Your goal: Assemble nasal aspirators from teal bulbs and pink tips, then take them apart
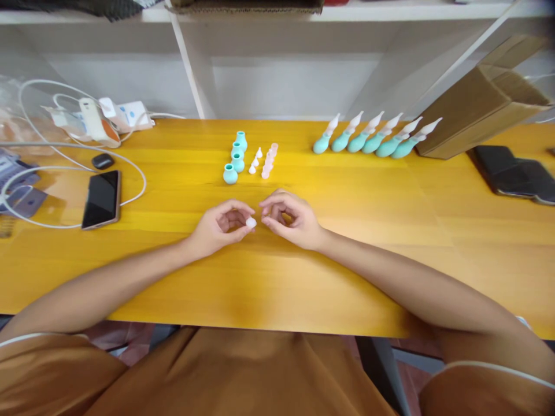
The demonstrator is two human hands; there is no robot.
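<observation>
A: Starting at the left of the frame, what lies on the desk [390, 231]?

B: A dark phone [101, 199] lies flat with a white cable [130, 173] looped round it, and a small black oval thing [103, 161] sits just above it. They are well apart from the hands, out of the working space in the middle.

A: And the hands themselves?

B: Both rest low on the desk at the centre of the frame, wrists down, probably to steady fine work. The left hand [221, 226] has its grip nearly closed: thumb and forefinger pinch a small white piece [251, 222] at their tips. The right hand [289, 219] is curled with its fingertips drawn together just beside that piece; I cannot tell whether it holds anything of its own.

A: What does the piece look like?

B: Tiny, pale, rounded, slightly glossy, like soft plastic or silicone. It sits between the two hands, just above the desk surface.

A: And above the hands?

B: A column of four teal bulbs [236, 157] stands upright, then small white tips [255, 162] and pinkish pieces [269, 160] in rows beside them, sorted by kind within easy reach. Further right, six assembled pieces [377, 138], teal bulb with pale nozzle, lie in a neat slanted row near a cardboard box [481, 98].
</observation>
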